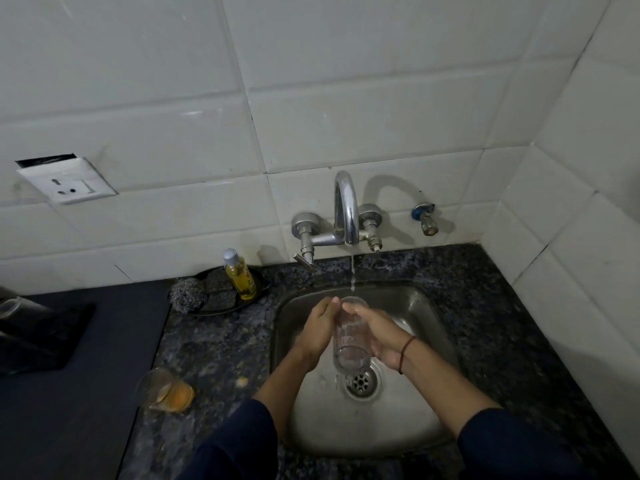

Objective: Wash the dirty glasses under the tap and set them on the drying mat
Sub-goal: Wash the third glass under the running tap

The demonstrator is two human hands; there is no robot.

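A clear tall glass is held over the steel sink, its mouth up under a thin stream from the chrome tap. My right hand grips its right side. My left hand lies against its left side with fingers straight along it. Water drips from the glass's base near the drain. A second glass with orange residue stands on the granite counter left of the sink. At the far left lies a dark drying mat, with a glass at the frame edge.
Behind the sink's left corner a black dish holds a yellow soap bottle, a steel scrubber and a sponge. A small yellow scrap lies on the counter. A socket and a spare valve sit on the tiled wall.
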